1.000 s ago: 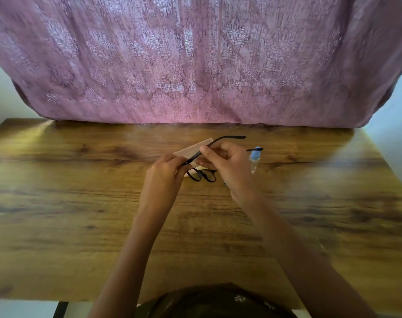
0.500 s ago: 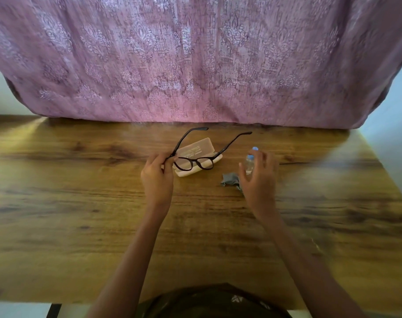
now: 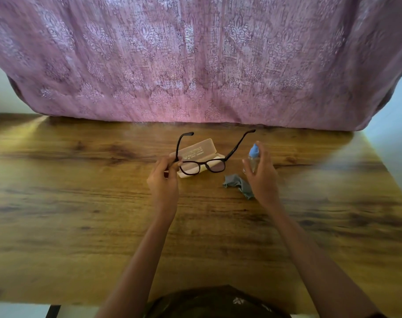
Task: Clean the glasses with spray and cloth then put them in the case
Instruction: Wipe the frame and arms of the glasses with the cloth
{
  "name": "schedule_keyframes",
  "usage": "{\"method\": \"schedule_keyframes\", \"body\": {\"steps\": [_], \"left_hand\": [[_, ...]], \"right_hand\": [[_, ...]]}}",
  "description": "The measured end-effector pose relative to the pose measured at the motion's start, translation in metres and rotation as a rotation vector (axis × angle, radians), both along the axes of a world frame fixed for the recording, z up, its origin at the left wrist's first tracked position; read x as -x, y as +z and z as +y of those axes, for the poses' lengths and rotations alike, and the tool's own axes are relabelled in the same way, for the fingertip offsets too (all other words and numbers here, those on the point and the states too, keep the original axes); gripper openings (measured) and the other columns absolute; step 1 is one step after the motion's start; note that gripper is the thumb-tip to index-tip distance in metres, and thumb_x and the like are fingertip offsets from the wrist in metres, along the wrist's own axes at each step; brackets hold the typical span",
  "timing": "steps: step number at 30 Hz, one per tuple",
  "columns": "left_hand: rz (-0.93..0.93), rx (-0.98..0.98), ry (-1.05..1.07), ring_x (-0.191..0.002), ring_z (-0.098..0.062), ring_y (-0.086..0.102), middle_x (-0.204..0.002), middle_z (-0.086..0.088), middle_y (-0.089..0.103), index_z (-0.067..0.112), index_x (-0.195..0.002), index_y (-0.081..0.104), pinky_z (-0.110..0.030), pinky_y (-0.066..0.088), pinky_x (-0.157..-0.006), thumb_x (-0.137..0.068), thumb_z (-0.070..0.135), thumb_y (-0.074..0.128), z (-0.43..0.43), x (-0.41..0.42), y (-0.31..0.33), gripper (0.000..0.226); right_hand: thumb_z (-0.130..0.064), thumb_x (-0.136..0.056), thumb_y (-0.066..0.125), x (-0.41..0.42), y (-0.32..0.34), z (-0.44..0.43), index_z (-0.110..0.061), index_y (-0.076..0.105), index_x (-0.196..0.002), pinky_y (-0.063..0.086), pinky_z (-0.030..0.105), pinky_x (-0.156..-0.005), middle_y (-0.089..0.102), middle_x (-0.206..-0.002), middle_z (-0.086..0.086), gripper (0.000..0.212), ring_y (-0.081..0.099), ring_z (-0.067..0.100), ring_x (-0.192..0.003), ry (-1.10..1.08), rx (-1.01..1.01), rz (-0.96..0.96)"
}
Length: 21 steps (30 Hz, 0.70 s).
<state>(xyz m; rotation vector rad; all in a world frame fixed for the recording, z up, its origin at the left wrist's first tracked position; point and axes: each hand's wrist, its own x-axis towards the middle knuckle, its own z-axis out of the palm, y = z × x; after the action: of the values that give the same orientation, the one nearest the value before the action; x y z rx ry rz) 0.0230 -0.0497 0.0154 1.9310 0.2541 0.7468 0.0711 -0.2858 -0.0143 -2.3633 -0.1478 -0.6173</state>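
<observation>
The right hand [image 3: 263, 177] covers most of the spray bottle [image 3: 253, 157], so only its blue cap and a strip of clear body show; its grip is wrapped around the bottle, fingers curled at the front, just right of the case [image 3: 196, 154]. The same hand hides the right end of the grey cloth [image 3: 236, 183], which lies crumpled on the wooden worktop [image 3: 80, 214] just in front of the case and to the right. The case lies open, its print too small to read. The left hand [image 3: 164, 180] pinches the glasses [image 3: 204, 165] at the left hinge, holding them above the case with both temples unfolded, pointing toward the pink curtain [image 3: 195, 60]. Both forearms reach forward from the lower edge.
</observation>
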Motion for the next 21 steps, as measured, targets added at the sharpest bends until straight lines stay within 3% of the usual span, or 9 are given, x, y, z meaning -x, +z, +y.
{"method": "schedule_keyframes", "body": {"steps": [2,4,7,9,11,14,18,21], "left_hand": [[0.006,0.028,-0.009,-0.087,0.008,0.058,-0.096,0.005,0.071,0.017,-0.097,0.071,-0.003,0.039,-0.068,-0.090,0.009,0.066,-0.002,0.000,-0.001,0.012],[0.021,0.059,-0.011,-0.085,0.006,0.059,-0.094,0.005,0.071,0.018,-0.096,0.071,-0.004,0.039,-0.068,-0.089,0.010,0.066,-0.004,0.000,-0.002,0.011],[0.045,0.078,0.000,-0.083,0.007,0.057,-0.093,0.007,0.070,0.020,-0.094,0.069,-0.005,0.040,-0.067,-0.091,0.012,0.065,-0.007,-0.001,-0.001,0.010],[0.041,0.094,-0.004,-0.085,0.006,0.057,-0.092,0.013,0.067,0.026,-0.092,0.065,-0.006,0.040,-0.068,-0.092,0.012,0.063,-0.012,-0.003,0.001,0.014],[0.038,0.092,-0.009,-0.085,0.005,0.056,-0.090,0.017,0.063,0.030,-0.091,0.061,-0.007,0.041,-0.069,-0.092,0.010,0.062,-0.018,-0.003,0.002,0.020],[0.012,0.024,-0.037,-0.086,0.007,0.054,-0.092,0.013,0.062,0.025,-0.092,0.060,-0.007,0.040,-0.071,-0.091,0.003,0.060,-0.026,-0.001,0.002,0.022],[-0.006,-0.045,-0.087,-0.087,0.010,0.052,-0.091,0.014,0.057,0.013,-0.096,0.062,-0.005,0.039,-0.073,-0.090,-0.003,0.057,-0.034,0.005,0.002,0.018],[-0.025,-0.051,-0.097,-0.088,0.012,0.052,-0.090,0.019,0.054,0.010,-0.095,0.062,-0.005,0.040,-0.073,-0.089,-0.007,0.056,-0.035,0.008,0.004,0.019]], "right_hand": [[-0.021,-0.097,0.058,-0.004,-0.001,-0.001,-0.009,0.037,-0.143,0.042,0.008,-0.057,0.061,-0.115,0.011,0.052,0.061,0.011,-0.077,0.006,-0.024,0.009],[-0.022,-0.099,0.055,-0.003,0.004,-0.002,-0.012,0.033,-0.144,0.046,0.010,-0.056,0.061,-0.110,0.009,0.052,0.064,0.013,-0.076,-0.055,-0.142,-0.012],[-0.026,-0.102,0.047,0.009,0.014,0.001,-0.014,0.027,-0.145,0.057,0.030,-0.054,0.062,-0.102,0.009,0.049,0.064,0.016,-0.072,-0.122,-0.331,-0.066],[-0.027,-0.104,0.038,0.028,0.017,0.008,-0.017,0.025,-0.146,0.054,0.038,-0.051,0.061,-0.091,0.013,0.046,0.062,0.022,-0.065,-0.102,-0.416,-0.047],[-0.028,-0.102,0.032,0.053,0.019,0.024,-0.019,0.028,-0.145,0.049,0.033,-0.043,0.058,-0.081,0.009,0.044,0.056,0.017,-0.055,-0.048,-0.441,-0.003],[-0.015,-0.096,0.039,0.081,0.022,0.051,-0.014,0.039,-0.142,0.038,0.014,-0.044,0.051,-0.077,-0.010,0.046,0.046,0.005,-0.051,0.128,-0.404,0.021],[-0.019,-0.090,0.047,0.087,0.033,0.078,-0.018,0.047,-0.139,0.034,0.011,-0.048,0.042,-0.065,-0.014,0.049,0.042,0.007,-0.049,0.264,-0.380,0.095],[-0.023,-0.086,0.053,0.083,0.044,0.088,-0.018,0.049,-0.135,0.035,0.008,-0.052,0.041,-0.069,-0.020,0.050,0.045,0.003,-0.055,0.272,-0.300,0.082]]}}
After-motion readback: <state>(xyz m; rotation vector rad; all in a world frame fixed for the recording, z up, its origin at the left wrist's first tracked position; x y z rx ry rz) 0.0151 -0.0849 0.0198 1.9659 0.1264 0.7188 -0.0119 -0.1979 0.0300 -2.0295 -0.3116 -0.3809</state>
